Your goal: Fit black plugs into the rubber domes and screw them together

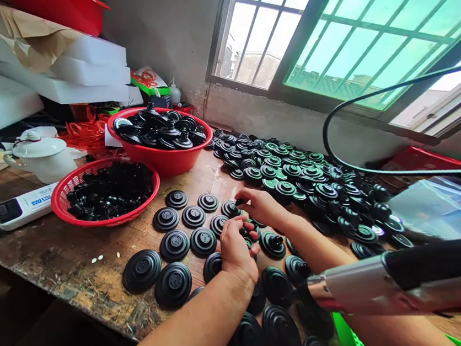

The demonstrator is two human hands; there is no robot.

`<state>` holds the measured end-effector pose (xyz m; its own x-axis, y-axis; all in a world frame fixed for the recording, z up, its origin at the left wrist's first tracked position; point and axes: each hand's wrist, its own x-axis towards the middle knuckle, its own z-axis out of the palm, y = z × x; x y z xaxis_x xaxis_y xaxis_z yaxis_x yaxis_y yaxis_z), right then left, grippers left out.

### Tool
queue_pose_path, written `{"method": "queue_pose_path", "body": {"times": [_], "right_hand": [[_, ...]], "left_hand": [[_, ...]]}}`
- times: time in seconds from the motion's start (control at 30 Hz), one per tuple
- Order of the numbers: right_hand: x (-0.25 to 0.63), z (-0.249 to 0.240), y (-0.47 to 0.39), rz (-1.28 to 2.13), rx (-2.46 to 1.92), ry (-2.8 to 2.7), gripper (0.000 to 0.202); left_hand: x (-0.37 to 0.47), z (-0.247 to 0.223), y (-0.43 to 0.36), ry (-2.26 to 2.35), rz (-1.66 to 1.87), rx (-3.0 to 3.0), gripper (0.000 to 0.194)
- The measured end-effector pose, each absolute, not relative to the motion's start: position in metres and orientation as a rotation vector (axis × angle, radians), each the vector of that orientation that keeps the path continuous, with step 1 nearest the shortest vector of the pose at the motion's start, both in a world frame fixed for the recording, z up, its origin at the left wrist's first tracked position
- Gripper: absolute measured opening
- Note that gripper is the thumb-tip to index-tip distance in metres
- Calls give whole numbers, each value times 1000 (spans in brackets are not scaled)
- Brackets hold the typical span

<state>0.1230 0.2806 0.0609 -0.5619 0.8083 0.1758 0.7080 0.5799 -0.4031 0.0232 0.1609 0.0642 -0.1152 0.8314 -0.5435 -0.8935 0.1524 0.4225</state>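
Observation:
My right hand (261,207) pinches a small black plastic piece (239,201) between thumb and fingertip, right over a stepped black disc (229,209) on the table. Just below it, my left hand (237,244) is turned palm up with its fingers curled in. Dark bits show between those fingers, but I cannot make out what they are. Around both hands lie rows of similar round black discs (174,245), flat on the wood. A few on the right, such as one disc (272,244), carry a raised black knob at the centre.
A red basket (62,211) holds small black pieces; a red basin (162,161) behind it holds knobbed discs. A large disc heap (297,171) lies below the window. A metal-nosed tool (360,286) juts in from the right. A lidded white mug (43,158) stands left.

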Motion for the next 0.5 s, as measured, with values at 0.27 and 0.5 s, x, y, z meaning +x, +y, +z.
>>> {"method": "queue_pose_path", "body": {"times": [0.27, 0.5], "right_hand": [[113, 46, 294, 300, -1306, -2589, 11], [113, 48, 291, 273, -1299, -2643, 10]], "left_hand": [[28, 62, 159, 854, 1460, 9, 36], [25, 62, 161, 811, 1425, -139, 24]]}}
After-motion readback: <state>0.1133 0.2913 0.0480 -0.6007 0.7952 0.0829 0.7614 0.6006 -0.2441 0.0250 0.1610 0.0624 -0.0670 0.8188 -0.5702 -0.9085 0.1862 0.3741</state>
